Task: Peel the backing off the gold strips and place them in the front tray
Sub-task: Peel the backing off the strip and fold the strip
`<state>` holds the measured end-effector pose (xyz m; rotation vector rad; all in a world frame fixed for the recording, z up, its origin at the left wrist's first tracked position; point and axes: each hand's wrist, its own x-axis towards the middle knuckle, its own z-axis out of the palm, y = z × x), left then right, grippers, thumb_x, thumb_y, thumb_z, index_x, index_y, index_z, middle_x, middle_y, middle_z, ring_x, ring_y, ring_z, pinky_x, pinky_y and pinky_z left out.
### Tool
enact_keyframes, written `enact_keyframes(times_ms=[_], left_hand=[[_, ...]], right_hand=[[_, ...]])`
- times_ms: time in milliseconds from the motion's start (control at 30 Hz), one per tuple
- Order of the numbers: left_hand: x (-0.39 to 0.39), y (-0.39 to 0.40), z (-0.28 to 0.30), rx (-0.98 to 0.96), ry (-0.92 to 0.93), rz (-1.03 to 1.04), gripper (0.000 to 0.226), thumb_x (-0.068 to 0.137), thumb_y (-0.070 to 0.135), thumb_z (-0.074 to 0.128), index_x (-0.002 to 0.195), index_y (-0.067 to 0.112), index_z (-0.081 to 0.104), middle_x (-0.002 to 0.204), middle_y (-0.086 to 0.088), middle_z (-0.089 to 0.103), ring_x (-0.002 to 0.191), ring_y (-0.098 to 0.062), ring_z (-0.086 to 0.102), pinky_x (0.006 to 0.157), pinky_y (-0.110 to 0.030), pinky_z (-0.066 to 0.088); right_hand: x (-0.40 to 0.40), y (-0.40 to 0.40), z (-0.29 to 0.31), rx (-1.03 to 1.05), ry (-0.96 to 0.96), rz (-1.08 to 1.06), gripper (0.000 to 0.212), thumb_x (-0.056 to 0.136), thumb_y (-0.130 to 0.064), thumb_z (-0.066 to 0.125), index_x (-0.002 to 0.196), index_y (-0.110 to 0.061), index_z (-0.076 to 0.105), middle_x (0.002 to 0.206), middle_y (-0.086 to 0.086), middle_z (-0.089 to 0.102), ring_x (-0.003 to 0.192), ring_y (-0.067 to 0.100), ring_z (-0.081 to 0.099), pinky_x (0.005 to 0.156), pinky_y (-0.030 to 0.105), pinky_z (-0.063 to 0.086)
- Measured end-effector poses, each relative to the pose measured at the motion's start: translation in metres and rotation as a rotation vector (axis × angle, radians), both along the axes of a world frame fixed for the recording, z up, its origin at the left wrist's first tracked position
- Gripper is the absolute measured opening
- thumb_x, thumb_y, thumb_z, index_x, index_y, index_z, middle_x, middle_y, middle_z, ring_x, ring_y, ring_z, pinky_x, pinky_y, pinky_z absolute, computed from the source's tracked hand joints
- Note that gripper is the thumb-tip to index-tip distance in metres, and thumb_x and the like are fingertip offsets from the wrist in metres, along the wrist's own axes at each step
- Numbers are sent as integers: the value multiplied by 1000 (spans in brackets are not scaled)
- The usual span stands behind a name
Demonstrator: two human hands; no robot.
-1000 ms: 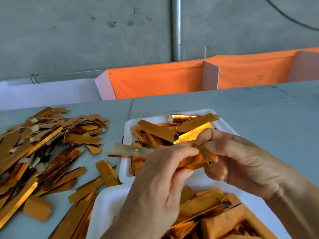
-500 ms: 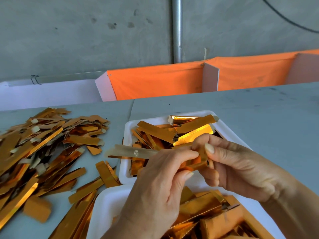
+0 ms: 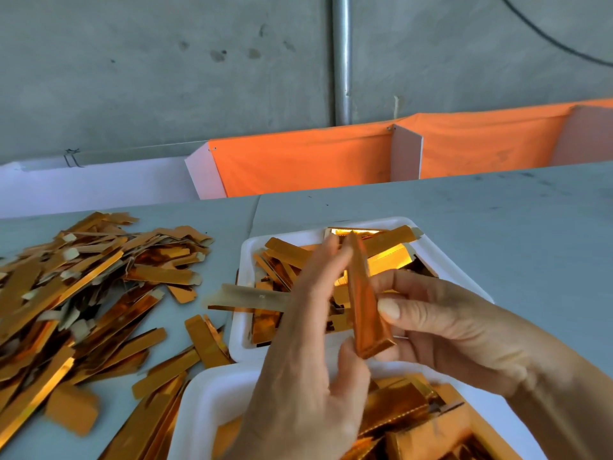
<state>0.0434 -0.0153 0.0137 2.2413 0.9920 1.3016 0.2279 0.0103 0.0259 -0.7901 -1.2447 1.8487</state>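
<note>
Peeling step looks mid-way or just finishing: right hand (image 3: 441,330) pinches the gold strip (image 3: 363,303) between thumb and curled fingers, strip standing near upright over the front tray (image 3: 245,260), its lower end folded at the thumb. Left hand (image 3: 308,366) is raised beside it, fingers fairly straight, fingertips (image 3: 331,242) touching the strip's top end; a pale backing piece (image 3: 245,298) sticks out leftward from behind that hand, seemingly held there, but the contact point is hidden so I can't tell how it's gripped. Front tray already holds a layer of gold strips. Near tray (image 3: 202,403) at the bottom edge holds more gold stock. Loose pile (image 3: 83,293) of gold and pale pieces lies on the table (image 3: 497,227), left of both trays. Next move, my guess: separate strip from backing fully, drop strip into the front tray directly below, discard backing left. Foil looks thin and creasable, so pull along its length.
</note>
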Motion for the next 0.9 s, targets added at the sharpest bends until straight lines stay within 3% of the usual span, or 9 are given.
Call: enact_keyframes(times_ms=[133, 233, 367, 433, 567, 667, 733, 867, 900], left_hand=[[-4, 6, -3, -250, -367, -160, 53, 84, 2, 40, 129, 28, 44, 142, 20, 44, 131, -4, 43, 103, -27, 42], [-3, 8, -2, -318, -340, -98, 38, 90, 25, 58, 123, 39, 45, 123, 31, 56, 113, 8, 54, 85, -5, 43], [-5, 11, -11, -320, -173, 92, 49, 88, 28, 60, 121, 59, 40, 111, 34, 61, 107, 16, 53, 85, -1, 40], [-6, 11, -11, -294, -111, 142, 49, 92, 28, 54, 120, 65, 38, 112, 32, 61, 108, 17, 51, 85, -1, 39], [-6, 11, -6, -222, -38, 169, 51, 97, 18, 46, 122, 61, 34, 98, 57, 46, 100, 31, 42, 77, 8, 30], [-4, 9, -7, -198, -13, 183, 51, 98, 12, 43, 130, 51, 34, 97, 48, 50, 98, 40, 32, 75, 12, 25], [-2, 9, -8, -157, 19, 190, 51, 98, 12, 42, 135, 46, 33, 100, 40, 48, 102, 35, 34, 77, 11, 26], [-1, 7, -11, -104, 74, 174, 53, 98, 13, 41, 136, 46, 26, 103, 30, 50, 104, 22, 40, 79, 5, 30], [-1, 7, -11, -97, 91, 176, 53, 98, 14, 41, 135, 48, 22, 104, 31, 48, 105, 23, 38, 80, 6, 28]], right_hand=[[-3, -2, 7, 127, -177, -99, 34, 54, -20, 87, 81, -21, 67, 77, 5, 64, 67, 16, 64, 63, 24, 53], [-15, -4, 5, 240, -422, -87, 30, 56, -24, 83, 75, -29, 61, 74, -1, 65, 65, 14, 65, 61, 24, 52], [-27, -8, 1, 327, -685, -117, 33, 72, -24, 81, 83, -31, 52, 70, -2, 70, 64, 14, 69, 64, 24, 55], [-26, -10, 3, 300, -647, -145, 26, 77, -22, 79, 84, -26, 54, 71, 0, 71, 66, 14, 70, 65, 25, 55], [-22, -10, 10, 410, -517, -436, 14, 79, -24, 73, 76, -29, 60, 69, -5, 64, 62, 8, 62, 58, 15, 47], [-26, -12, 18, 567, -444, -658, 23, 63, -44, 72, 79, -33, 59, 84, -6, 62, 70, 4, 62, 56, 11, 45], [-28, -14, 21, 653, -482, -717, 36, 55, -56, 74, 79, -35, 58, 98, -5, 60, 82, 4, 64, 60, 10, 45], [-31, -13, 17, 647, -583, -640, 5, 74, -34, 71, 78, -33, 67, 106, -17, 58, 85, 6, 67, 76, 21, 54], [-30, -12, 15, 649, -629, -632, 6, 78, -28, 70, 79, -34, 68, 108, -19, 59, 87, 5, 66, 78, 22, 54]])
